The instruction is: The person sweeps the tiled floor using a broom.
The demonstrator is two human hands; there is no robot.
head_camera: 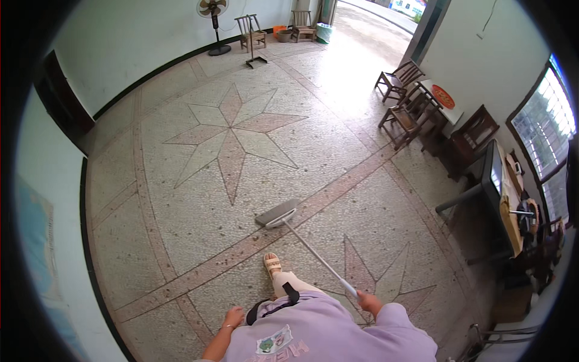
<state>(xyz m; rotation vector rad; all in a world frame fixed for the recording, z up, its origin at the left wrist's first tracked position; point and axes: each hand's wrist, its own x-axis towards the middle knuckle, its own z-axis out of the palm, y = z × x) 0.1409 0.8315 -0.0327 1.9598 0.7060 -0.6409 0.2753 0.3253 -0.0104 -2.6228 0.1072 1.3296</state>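
My right hand (370, 302) is closed around the light grip at the end of a broom's handle (322, 262). The handle slants up and left to the broom head (278, 213), whose grey bristles rest on the terrazzo floor (203, 226) across a pinkish band. Beside my left hip is my left hand (234, 316), its fingers curled; whether they hold anything is not clear. A black strap (291, 293) hangs at my waist close to it. One sandalled foot (272, 264) stands below the broom head.
A standing fan (220, 49), a long-handled dustpan (256, 61), wooden chairs and a lined bin (324, 34) stand at the far wall, near an open doorway. Along the right are more chairs (405, 122), a small table with a red tray (443, 97) and a cluttered dark table (495, 176).
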